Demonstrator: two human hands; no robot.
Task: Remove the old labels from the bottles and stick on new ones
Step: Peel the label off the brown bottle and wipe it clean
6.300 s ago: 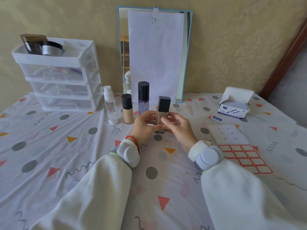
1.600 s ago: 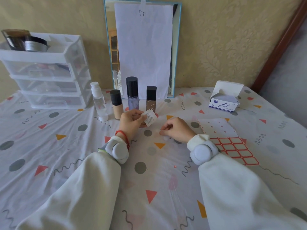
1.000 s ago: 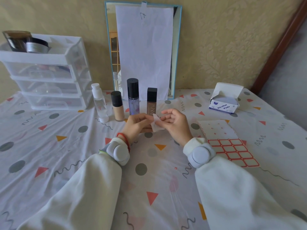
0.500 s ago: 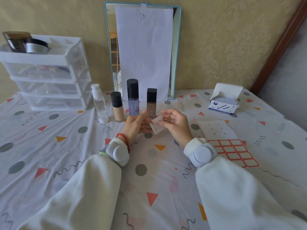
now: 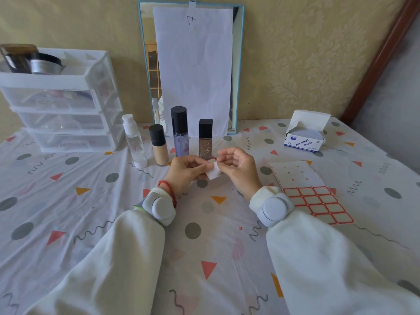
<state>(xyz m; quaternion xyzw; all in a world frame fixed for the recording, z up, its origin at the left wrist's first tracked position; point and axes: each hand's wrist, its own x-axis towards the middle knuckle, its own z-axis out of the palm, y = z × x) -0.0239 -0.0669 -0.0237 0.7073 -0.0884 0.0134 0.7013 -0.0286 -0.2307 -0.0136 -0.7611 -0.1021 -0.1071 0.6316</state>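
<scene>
A small white alcohol pad packet (image 5: 213,173) is held between both hands just above the table. My left hand (image 5: 185,171) pinches its left side and my right hand (image 5: 238,168) pinches its upper right corner. Behind them stands a row of bottles: a clear bottle (image 5: 134,142), a beige foundation bottle (image 5: 159,145), a tall purple bottle (image 5: 180,133) and a brown square bottle (image 5: 205,138), all with caps on. A sheet of red-bordered labels (image 5: 314,198) lies flat to the right of my right wrist.
An open box of alcohol pads (image 5: 304,136) sits at the back right. A white drawer unit (image 5: 61,103) with jars on top stands at the back left. A mirror (image 5: 192,67) covered by paper leans on the wall behind the bottles.
The brown bottle was set down in the row. My left hand picked up the packet, then my right hand rose from the table and joined it on the packet.
</scene>
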